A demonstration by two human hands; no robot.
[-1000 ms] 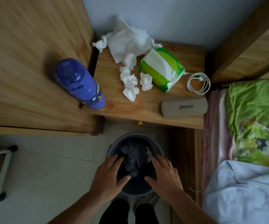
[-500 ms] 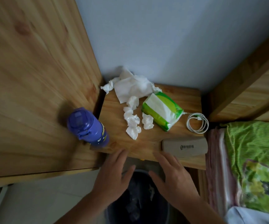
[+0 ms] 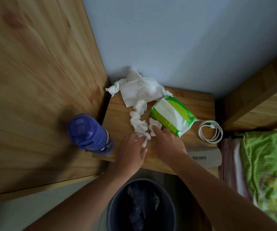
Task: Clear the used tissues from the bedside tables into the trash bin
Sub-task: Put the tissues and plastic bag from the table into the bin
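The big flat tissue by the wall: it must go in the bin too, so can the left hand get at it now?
Probably yes: the left hand is open, and only small crumpled tissues lie between it and the big tissue.

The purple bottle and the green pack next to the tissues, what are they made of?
The purple bottle looks like hard, glossy plastic: its flip lid has moulded edges and a soft shine. The green and white pack looks like thin, soft plastic film: it crinkles and gleams at its folds. What is inside cannot be seen.
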